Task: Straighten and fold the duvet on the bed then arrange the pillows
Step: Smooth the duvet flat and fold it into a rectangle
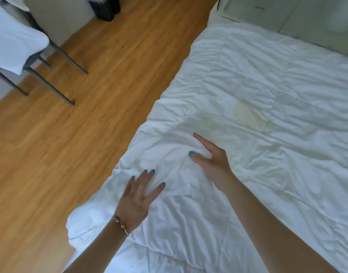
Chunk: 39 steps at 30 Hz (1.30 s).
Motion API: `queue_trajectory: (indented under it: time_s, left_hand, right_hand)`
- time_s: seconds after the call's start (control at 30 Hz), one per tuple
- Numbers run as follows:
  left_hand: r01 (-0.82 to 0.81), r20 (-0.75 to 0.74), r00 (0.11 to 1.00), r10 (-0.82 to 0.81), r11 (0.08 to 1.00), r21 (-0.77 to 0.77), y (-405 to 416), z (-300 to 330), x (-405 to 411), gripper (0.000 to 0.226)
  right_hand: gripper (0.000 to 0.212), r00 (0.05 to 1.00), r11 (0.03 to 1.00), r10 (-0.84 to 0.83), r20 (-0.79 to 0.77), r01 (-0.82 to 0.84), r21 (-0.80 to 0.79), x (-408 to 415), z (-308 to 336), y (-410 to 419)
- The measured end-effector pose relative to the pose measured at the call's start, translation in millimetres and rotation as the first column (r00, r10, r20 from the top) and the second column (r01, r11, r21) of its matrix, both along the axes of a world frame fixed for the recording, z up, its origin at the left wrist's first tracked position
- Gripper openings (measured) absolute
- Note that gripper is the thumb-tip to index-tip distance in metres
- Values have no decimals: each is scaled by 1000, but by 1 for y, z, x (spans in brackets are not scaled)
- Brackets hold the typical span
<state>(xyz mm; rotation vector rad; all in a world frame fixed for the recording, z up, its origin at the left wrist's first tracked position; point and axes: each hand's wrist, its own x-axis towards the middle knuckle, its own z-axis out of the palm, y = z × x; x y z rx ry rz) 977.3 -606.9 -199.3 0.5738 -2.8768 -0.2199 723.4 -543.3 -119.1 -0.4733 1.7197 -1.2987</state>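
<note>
A white, wrinkled duvet (267, 99) lies spread over the bed, with a faint yellowish stain near its middle. My left hand (138, 196), wearing a bracelet at the wrist, rests flat on the duvet near the bed's left edge, fingers apart. My right hand (210, 156) lies a little farther in, its thumb and fingers pinching a small ridge of the duvet fabric. No pillows are in view.
Wooden floor (80, 125) runs along the bed's left side. A chair with dark metal legs (56, 75) and white cloth (13, 40) draped on it stands at the upper left. A black bin (108, 6) sits by the far wall. A pale headboard or wall (297, 14) borders the bed's far end.
</note>
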Motion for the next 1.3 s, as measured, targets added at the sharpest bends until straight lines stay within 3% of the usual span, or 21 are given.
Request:
queue_trajectory:
  time_s: [0.1,0.2,0.3,0.37,0.43,0.5,0.57,0.6,0.77,0.83,0.93,1.03,1.1,1.17,1.23,1.3]
  left_hand:
    - [-79,-20,997,78,994,-81,-62,18,-15,96]
    - [-358,26,931,364,925,-129,-146,41,-34,96]
    - [-712,121,689,714,699,-68,-195,46,-62,81]
    - [-774,108,631,768,632,32,-190,43,-94,75]
    - [-695,120,719,684,710,116,-163,32,-125,76]
    - [-542,258,833,489,813,212,-132,8,-147,78]
    - [-473,505,812,294,838,273,-109,-24,-155,82]
    - [-481,592,768,247,831,278,-105,-42,-154,85]
    - [-567,679,682,272,783,256,-122,-61,-171,101]
    - [-607,729,628,271,757,241,-124,-57,-182,108]
    - [-684,745,567,352,705,188,-103,-52,-204,106]
    - [-668,637,641,428,720,188,-42,-47,-231,80]
    - [-542,555,753,354,811,219,12,-47,-246,71]
    - [-344,474,862,181,896,283,60,-48,-261,62]
    - [-119,405,913,-45,921,371,98,-46,-282,56]
    - [115,367,885,-287,897,426,127,-42,-308,51]
  right_hand:
    - [54,993,998,-48,110,52,-35,-8,18,-40]
    - [73,957,997,-36,288,54,-55,-19,23,-75]
    - [76,995,997,70,67,-73,40,-24,9,-92]
    - [73,988,982,127,-90,-112,153,-26,-13,-85]
    - [74,937,925,263,-230,-177,337,-33,-44,-63]
    - [75,805,731,522,-282,-252,634,-47,-73,-28]
    - [78,689,502,687,-230,-222,836,-65,-93,14]
    - [83,673,449,706,-219,-186,874,-75,-100,34]
    - [101,800,419,519,-300,68,905,-120,-117,101]
    - [99,783,423,541,-305,60,904,-129,-120,114]
    - [84,740,507,572,-354,21,862,-135,-121,132]
    - [67,690,605,581,-431,-12,796,-138,-114,162]
    - [63,661,592,619,-425,-37,805,-143,-108,187]
    - [60,641,513,659,-393,-1,858,-152,-103,209]
    - [58,710,426,622,-330,47,903,-166,-97,233]
    - [57,818,407,497,-290,76,910,-189,-96,260]
